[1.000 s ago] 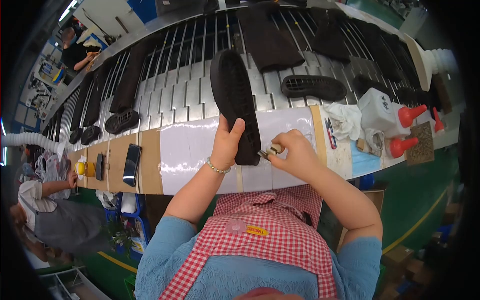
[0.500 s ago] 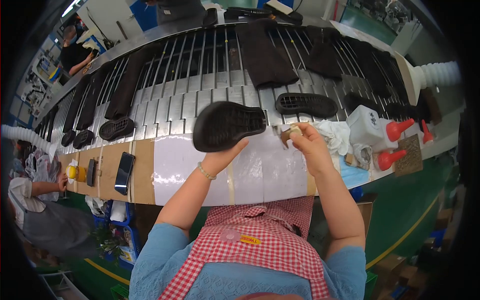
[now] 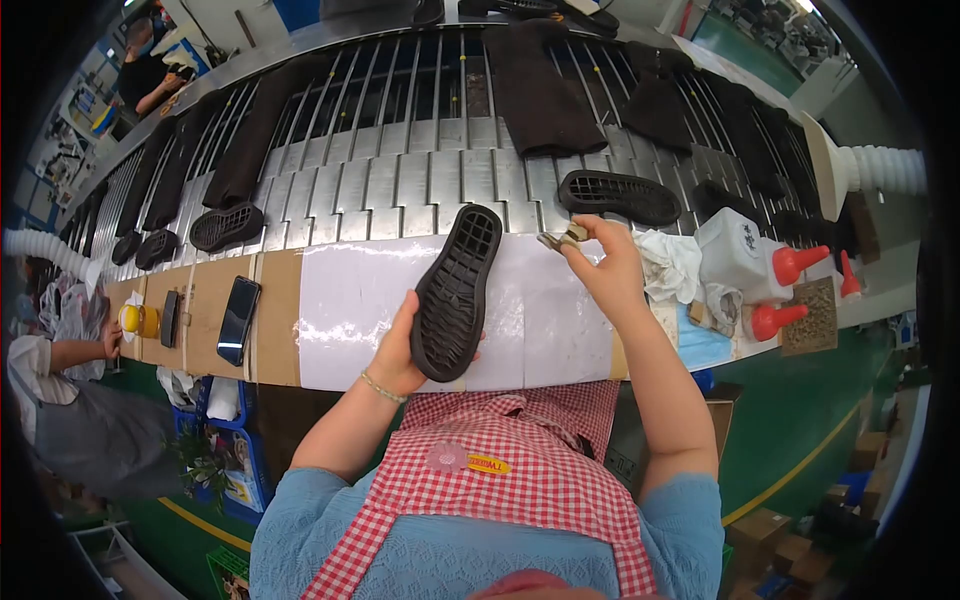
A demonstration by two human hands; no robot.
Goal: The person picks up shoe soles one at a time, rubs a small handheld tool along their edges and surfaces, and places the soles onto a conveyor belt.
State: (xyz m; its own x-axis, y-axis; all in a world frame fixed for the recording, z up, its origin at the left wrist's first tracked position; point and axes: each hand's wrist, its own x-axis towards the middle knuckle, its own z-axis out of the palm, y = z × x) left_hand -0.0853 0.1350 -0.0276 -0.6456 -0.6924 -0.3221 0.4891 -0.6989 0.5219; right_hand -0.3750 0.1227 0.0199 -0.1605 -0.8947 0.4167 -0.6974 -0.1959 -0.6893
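While the left hand (image 3: 400,350) clasps the near end of the black sole (image 3: 457,290) over the white sheet (image 3: 565,350), its long axis slants away rightward — toward the right hand (image 3: 612,265), apart, pinching a small tool (image 3: 565,238).

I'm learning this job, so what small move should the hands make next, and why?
Probably bring the small tool in the right hand across to the sole: the left hand already holds the sole with its gridded side in view, while the tool is pinched apart from it.
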